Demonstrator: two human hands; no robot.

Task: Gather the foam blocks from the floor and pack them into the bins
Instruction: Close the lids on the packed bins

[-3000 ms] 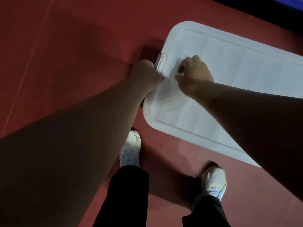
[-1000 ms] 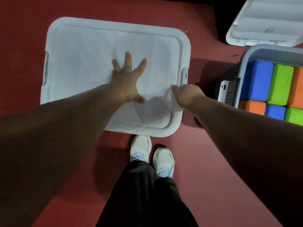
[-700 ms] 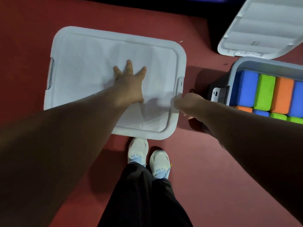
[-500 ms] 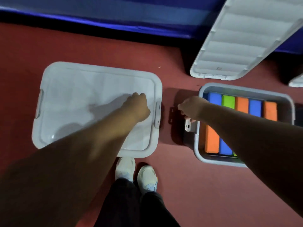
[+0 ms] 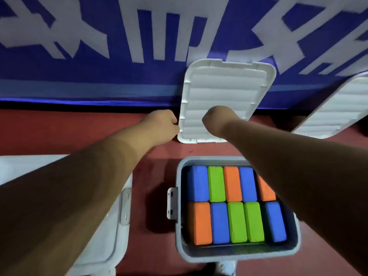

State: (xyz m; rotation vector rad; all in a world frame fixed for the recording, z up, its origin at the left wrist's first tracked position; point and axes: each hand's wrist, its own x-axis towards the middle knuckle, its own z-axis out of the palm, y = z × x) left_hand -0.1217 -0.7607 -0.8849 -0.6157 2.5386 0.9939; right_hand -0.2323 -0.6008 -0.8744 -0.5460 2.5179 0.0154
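An open grey bin (image 5: 239,254) stands on the red floor, packed with two rows of blue, green and orange foam blocks (image 5: 237,222). Behind it a white ribbed lid (image 5: 223,86) leans against the blue wall banner. My left hand (image 5: 163,122) is at the lid's lower left edge with its fingers curled on that edge. My right hand (image 5: 219,118) is raised in front of the lid's face; its fingers are hidden behind the wrist. My right forearm covers the bin's right side.
A second bin with its white lid on (image 5: 111,226) stands at the left, under my left arm. Another white lid (image 5: 334,110) leans on the banner at the right. My shoe (image 5: 225,267) is just in front of the open bin.
My head lifted and turned right, from the lidded bin to the open one. Both hands left the lidded bin's top and latch and reached forward to the lid leaning on the wall.
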